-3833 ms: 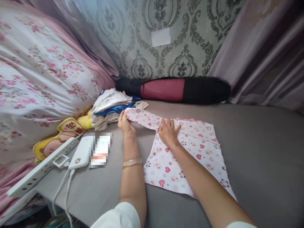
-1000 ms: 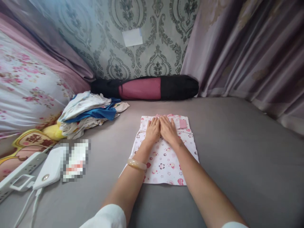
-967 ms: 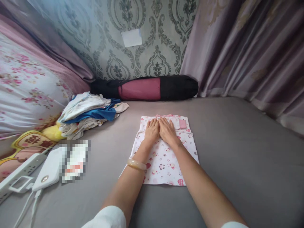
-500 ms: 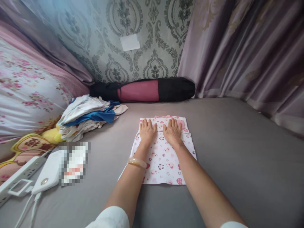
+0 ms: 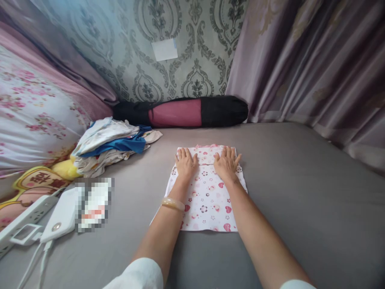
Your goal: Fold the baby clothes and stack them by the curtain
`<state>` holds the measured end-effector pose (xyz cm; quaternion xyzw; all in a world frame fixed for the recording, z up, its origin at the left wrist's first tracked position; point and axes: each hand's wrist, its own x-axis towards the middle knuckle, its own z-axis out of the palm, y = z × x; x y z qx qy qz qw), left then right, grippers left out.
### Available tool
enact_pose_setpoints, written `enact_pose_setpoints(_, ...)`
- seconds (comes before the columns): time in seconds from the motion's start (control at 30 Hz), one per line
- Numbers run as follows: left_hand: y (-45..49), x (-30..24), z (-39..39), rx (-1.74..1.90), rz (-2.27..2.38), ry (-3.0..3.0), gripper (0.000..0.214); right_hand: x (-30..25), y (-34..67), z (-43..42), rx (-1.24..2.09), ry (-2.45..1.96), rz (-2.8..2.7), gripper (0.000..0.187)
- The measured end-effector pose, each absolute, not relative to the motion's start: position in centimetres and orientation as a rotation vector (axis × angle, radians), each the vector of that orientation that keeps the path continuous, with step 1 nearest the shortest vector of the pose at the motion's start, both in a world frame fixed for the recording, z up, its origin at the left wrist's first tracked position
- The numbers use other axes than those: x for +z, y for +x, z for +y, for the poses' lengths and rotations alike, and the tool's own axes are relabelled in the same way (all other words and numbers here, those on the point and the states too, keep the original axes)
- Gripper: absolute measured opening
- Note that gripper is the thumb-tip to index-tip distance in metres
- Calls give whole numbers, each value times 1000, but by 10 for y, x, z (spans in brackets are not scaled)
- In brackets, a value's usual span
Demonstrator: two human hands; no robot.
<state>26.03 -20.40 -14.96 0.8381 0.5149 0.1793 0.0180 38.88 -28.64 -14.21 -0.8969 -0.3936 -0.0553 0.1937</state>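
Observation:
A white garment (image 5: 207, 200) printed with pink hearts and flowers lies flat on the grey bed sheet, its far end folded over into a band. My left hand (image 5: 185, 162) rests palm down on the left part of this folded band, fingers spread and pointing away from me. On the band's right part lies my right hand (image 5: 226, 162), also flat with its fingers apart, the outer ones reaching the garment's right edge. A bit of pink trim shows at the far edge. Neither hand grips the cloth.
Crumpled clothes (image 5: 111, 144) are piled at the left. A black and pink long bag (image 5: 177, 113) lies along the wall. Nearer on the left are a power strip (image 5: 30, 214), a white charger (image 5: 63, 212) with cables and a pixelated item (image 5: 94, 204). Curtains (image 5: 288, 64) hang at the right.
My right hand has slid rightward along the folded band to the garment's right edge, its fingers spreading wider. My left hand has stayed nearly in place.

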Motion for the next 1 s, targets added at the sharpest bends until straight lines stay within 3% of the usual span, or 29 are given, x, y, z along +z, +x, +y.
enact_pose_setpoints(0.1, 263, -148, -207, 626, 1365, 2767, 57, -136, 376, -283, -129, -2361, -1417, 54)
enact_pose_setpoints(0.27, 266, -151, -208, 409, 1204, 2810, 51, -141, 364, -277, 19, -2332, -1653, 53)
enact_pose_setpoints(1.0, 258, -148, -202, 444, 1559, 2660, 59, -150, 376, -279, -141, -2468, -1282, 59)
